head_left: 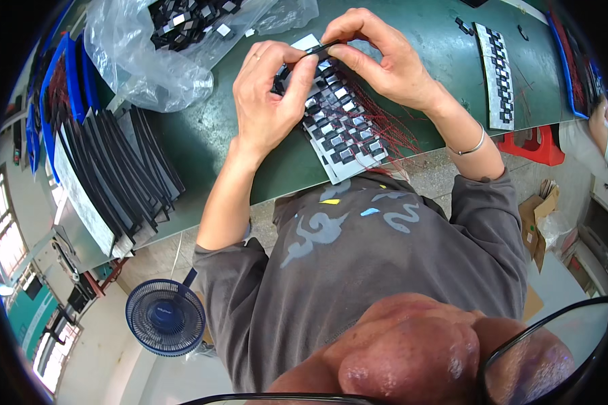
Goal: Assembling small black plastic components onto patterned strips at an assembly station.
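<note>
Both hands meet over a white strip (pixel 344 169) covered with rows of small black parts that trail thin red wires (pixel 392 128). My left hand (pixel 270 94) and my right hand (pixel 378 57) pinch one small black part (pixel 321 48) between their fingertips at the far end of the strip. The strip lies slanted on the green table (pixel 216 148), its near end at the table edge. A thin bracelet circles my right wrist.
A clear plastic bag (pixel 155 61) holding more black parts lies at the far left. A fanned stack of black and white strips (pixel 115 182) sits left. Another filled strip (pixel 496 74) lies far right. Blue trays (pixel 64 74) stand left; a blue fan (pixel 165 317) stands on the floor.
</note>
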